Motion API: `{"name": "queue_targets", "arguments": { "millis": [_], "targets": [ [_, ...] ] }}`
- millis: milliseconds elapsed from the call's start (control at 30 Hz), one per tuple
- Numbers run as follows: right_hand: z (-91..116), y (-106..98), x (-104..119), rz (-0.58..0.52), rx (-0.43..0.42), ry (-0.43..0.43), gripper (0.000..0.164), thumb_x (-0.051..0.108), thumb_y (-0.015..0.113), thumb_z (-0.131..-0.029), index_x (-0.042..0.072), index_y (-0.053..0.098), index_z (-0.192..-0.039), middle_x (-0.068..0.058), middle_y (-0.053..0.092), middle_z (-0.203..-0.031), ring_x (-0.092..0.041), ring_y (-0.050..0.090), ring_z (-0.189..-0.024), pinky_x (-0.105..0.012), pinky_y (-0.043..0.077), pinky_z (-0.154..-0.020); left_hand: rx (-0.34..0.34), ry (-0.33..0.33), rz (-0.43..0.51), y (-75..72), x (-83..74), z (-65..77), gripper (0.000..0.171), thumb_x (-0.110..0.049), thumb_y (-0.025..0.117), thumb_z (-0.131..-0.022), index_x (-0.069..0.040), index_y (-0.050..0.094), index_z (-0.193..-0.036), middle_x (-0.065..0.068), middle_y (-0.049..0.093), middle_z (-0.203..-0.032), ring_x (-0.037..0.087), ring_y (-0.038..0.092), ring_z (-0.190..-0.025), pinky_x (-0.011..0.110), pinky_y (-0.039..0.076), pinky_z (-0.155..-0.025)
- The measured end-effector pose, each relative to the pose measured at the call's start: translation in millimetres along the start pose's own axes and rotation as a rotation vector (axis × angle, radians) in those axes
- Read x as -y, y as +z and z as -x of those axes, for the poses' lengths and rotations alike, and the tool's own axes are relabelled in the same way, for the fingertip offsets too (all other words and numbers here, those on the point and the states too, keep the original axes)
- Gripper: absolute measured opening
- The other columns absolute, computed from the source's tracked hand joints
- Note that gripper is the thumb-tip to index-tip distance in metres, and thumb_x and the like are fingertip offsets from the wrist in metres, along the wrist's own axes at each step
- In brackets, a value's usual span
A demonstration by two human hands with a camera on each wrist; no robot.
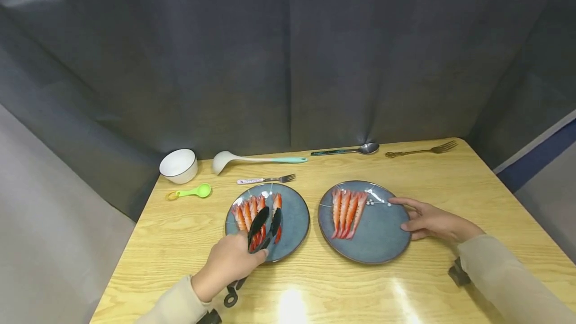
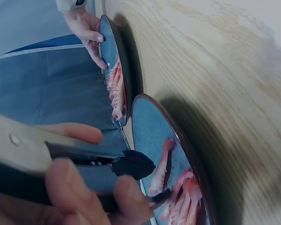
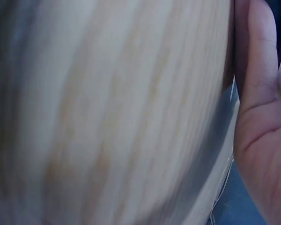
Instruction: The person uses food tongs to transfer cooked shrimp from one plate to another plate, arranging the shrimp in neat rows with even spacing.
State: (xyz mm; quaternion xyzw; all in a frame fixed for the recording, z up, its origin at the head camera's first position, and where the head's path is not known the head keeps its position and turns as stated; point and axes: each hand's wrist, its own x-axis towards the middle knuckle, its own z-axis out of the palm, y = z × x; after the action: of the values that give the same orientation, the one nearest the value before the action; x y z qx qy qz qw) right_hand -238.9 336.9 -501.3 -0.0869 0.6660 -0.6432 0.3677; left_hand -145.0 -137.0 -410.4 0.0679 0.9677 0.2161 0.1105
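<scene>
My left hand holds black-tipped tongs over the left blue plate. The tong tips stand apart, close over the food. A row of several red-and-white shrimp lies on this plate's left side, partly hidden by the tongs. One single shrimp lies apart to their right, with a tong tip overlapping it. On the right blue plate, several shrimp lie side by side at the left. My right hand grips that plate's right rim, thumb on the edge and index finger along the far side.
Along the back lie a white bowl, a ladle, a spoon and a bronze-coloured fork. Green measuring spoons and a small fork sit nearer the left plate. Dark curtain hangs behind the wooden table.
</scene>
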Motion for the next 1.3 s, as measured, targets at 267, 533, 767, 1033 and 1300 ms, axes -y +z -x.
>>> {"name": "queue_targets", "arguments": {
  "millis": [267, 533, 767, 1033, 1300],
  "targets": [
    [2.5, 2.4, 3.1, 0.003, -0.013, 0.01, 0.074, -0.001, 0.054, -0.083, 0.018, 0.01, -0.14, -0.031, -0.002, -0.137, -0.03, 0.046, -0.107, -0.047, 0.041, -0.079, 0.05, 0.03, 0.117, -4.6, 2.2, -0.8, 0.036, -0.045, 0.059, -0.076, -0.009, 0.057, -0.076, -0.002, 0.051, -0.058, 0.013, 0.046, -0.045, 0.03, 0.037, -0.041],
    [1.4, 1.0, 1.0, 0.011, -0.012, 0.009, 0.073, -0.001, 0.054, -0.083, 0.019, 0.011, -0.139, -0.028, -0.004, -0.139, -0.03, 0.045, -0.108, -0.047, 0.041, -0.079, 0.043, 0.052, 0.112, -12.0, -7.8, 3.0, 0.043, -0.051, 0.055, -0.076, -0.01, 0.058, -0.087, -0.004, 0.052, -0.061, 0.012, 0.046, -0.049, 0.029, 0.036, -0.045],
    [0.4, 0.8, 1.2, 0.018, -0.015, 0.017, 0.074, -0.001, 0.054, -0.083, 0.019, 0.01, -0.14, -0.027, -0.004, -0.139, -0.029, 0.044, -0.108, -0.047, 0.042, -0.079, 0.026, 0.178, 0.047, -2.7, -47.9, -6.4, 0.045, -0.05, 0.056, -0.076, -0.01, 0.061, -0.094, 0.0, 0.058, -0.073, 0.014, 0.052, -0.06, 0.029, 0.039, -0.049],
    [0.3, 2.5, 3.0, 0.03, -0.003, 0.017, 0.073, 0.0, 0.053, -0.084, 0.02, 0.011, -0.14, -0.028, 0.003, -0.139, -0.03, 0.045, -0.109, -0.045, 0.041, -0.081, 0.065, 0.271, -0.002, 19.7, -110.8, -25.0, 0.034, -0.05, 0.057, -0.074, -0.016, 0.057, -0.078, -0.004, 0.054, -0.062, 0.012, 0.049, -0.053, 0.028, 0.037, -0.043],
    [3.7, 3.9, 5.0, 0.026, -0.006, 0.011, 0.074, -0.001, 0.054, -0.083, 0.019, 0.01, -0.14, -0.029, 0.006, -0.138, -0.03, 0.047, -0.107, -0.046, 0.042, -0.079, 0.151, 0.261, -0.076, 38.2, -139.7, -39.3, 0.035, -0.05, 0.057, -0.075, -0.019, 0.051, -0.061, -0.004, 0.048, -0.054, 0.012, 0.045, -0.046, 0.028, 0.035, -0.04]
  ]
}}
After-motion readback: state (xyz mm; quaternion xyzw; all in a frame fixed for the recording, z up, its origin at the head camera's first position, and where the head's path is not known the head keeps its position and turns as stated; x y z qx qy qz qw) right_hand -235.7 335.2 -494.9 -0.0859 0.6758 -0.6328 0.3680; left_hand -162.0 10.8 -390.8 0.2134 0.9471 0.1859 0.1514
